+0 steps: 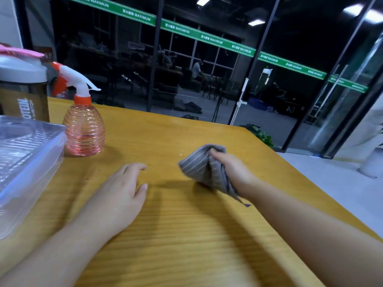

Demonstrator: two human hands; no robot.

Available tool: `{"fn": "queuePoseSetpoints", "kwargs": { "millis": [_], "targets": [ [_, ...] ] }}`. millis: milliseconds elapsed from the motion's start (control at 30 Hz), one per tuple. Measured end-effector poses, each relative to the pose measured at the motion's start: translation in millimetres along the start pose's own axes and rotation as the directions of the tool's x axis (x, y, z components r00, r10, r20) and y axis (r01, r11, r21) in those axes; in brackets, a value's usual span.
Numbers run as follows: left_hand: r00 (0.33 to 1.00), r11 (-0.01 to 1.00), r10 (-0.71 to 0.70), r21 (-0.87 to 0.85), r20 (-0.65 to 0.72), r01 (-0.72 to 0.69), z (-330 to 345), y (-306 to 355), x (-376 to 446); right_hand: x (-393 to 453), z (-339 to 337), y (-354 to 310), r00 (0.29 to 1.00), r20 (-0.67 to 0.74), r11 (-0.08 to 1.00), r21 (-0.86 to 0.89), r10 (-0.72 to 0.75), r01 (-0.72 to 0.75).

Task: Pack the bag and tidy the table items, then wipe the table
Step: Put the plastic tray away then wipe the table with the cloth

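- Nearest in, the left hand (122,193) lies flat on the table (186,235), fingers loose and spread, holding nothing. If it presses down while the wipe comes across, the cloth could run into it.
- Just beyond, the right hand (230,168) is clenched around the cloth (199,168), bunched into a wad near the middle of the table, towards the right edge. Gripped that tightly, little fabric looks to meet the wood, so streaks may get missed.
- The cloth is grey with fine pale stripes and soft, a loose end trailing under the wrist; that tail could drag.
- At the left edge sits a clear plastic box (29,162); a wide sweep might shove it.
- Further back, near the far left corner, the pink spray bottle (84,129) looks light and easy to topple, with a dark shaker (24,94) behind it.
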State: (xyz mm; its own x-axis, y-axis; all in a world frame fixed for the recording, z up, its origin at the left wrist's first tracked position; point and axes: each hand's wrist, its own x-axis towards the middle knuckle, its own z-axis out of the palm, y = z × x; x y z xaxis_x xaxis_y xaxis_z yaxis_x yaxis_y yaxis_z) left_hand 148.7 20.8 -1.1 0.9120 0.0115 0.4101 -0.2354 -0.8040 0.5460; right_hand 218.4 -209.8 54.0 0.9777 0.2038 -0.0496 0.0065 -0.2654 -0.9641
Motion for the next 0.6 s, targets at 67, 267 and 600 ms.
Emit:
{"fn": "queuePoseSetpoints", "kwargs": {
  "millis": [67,267,600],
  "targets": [
    [1.000,1.000,-0.005,-0.010,-0.009,0.005,-0.1,0.0,0.0,7.6,-12.1,-10.0,0.981,-0.190,0.996,-0.085,-0.042,0.026],
    [1.000,1.000,-0.012,-0.012,-0.006,0.012,0.8,2.7,0.7,48.7,-28.6,0.3,0.934,-0.307,0.840,-0.542,-0.183,-0.014],
    [0.998,0.994,-0.063,-0.086,-0.017,0.061,5.4,-0.8,5.7,126.9,30.1,36.8,0.955,-0.272,0.468,-0.833,0.117,-0.294]
  ]
}}
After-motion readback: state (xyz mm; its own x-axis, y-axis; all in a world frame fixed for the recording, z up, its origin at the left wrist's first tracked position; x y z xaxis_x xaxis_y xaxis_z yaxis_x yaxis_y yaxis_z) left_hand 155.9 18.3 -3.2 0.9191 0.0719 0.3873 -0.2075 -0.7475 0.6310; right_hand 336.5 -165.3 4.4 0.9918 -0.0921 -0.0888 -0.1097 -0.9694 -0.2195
